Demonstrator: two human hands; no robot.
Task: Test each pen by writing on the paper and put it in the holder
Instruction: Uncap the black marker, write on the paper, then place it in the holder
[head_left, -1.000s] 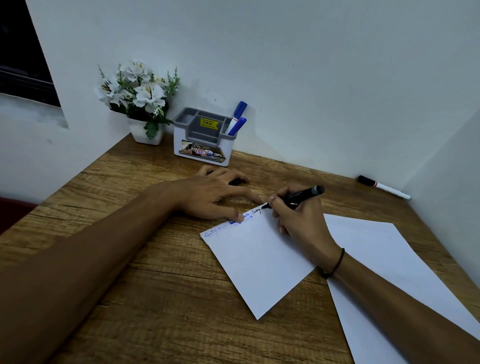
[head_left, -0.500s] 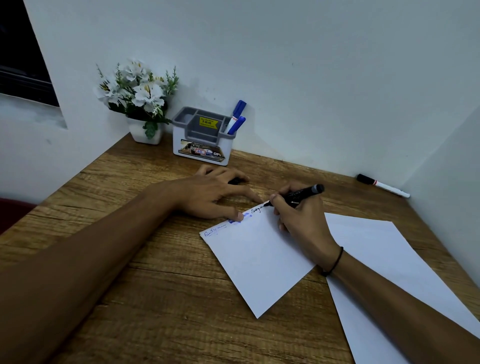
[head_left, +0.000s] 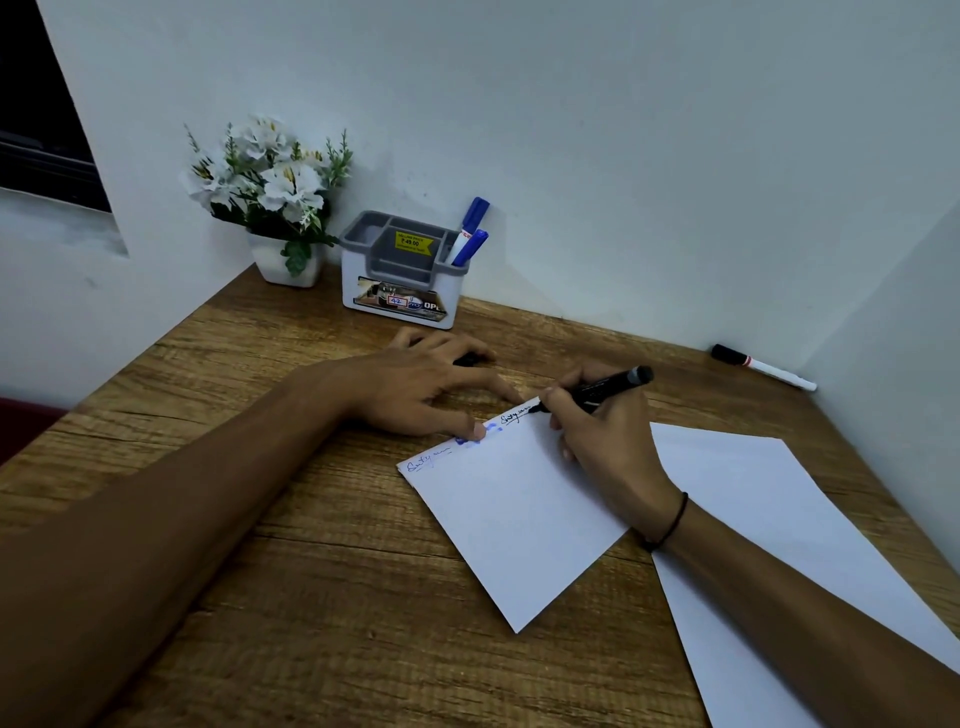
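Note:
My right hand grips a black pen with its tip on the top edge of a white paper, beside a black scribble. Blue scribbles run along the same edge further left. My left hand lies on the table with its thumb pressing on the paper's top edge. A small black piece, apparently the pen cap, shows between its fingers. The white and grey holder stands at the back wall with two blue-capped pens in its right compartment.
A white marker with a black cap lies in the back right corner by the wall. A second white sheet lies to the right, under my right forearm. A pot of white flowers stands left of the holder.
The pen tip has moved a little to the right along the paper's top edge, lengthening the black scribble. My left hand has stayed put.

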